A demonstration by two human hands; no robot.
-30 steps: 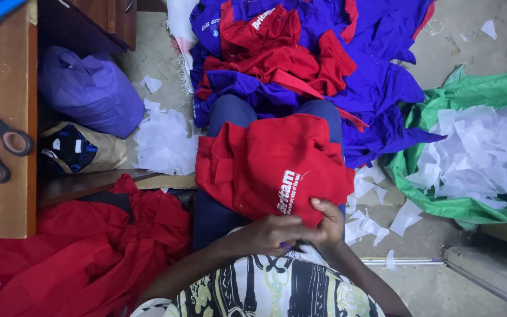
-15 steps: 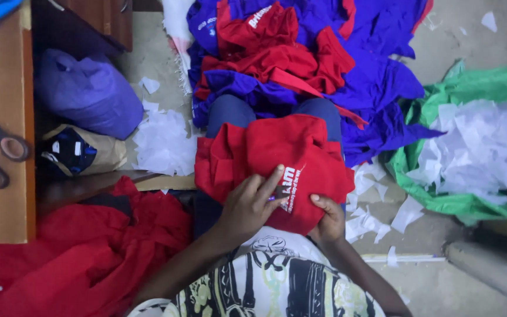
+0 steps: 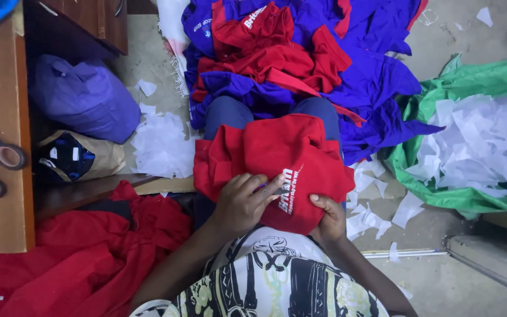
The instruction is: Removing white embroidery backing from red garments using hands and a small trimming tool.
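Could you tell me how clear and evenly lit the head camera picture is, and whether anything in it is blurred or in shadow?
Head view: soft, even light, no glare; the red garment and both hands, left hand and right hand, are sharp; deep shadow lies under the wooden table around the purple bag; the edges bow slightly from the wide lens.

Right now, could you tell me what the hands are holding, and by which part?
The right hand grips the red fabric garment by its near edge; the left hand lies flat on top.

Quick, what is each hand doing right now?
Left hand: open, fingers resting flat on the red garment.
Right hand: closed, gripping the garment's edge.
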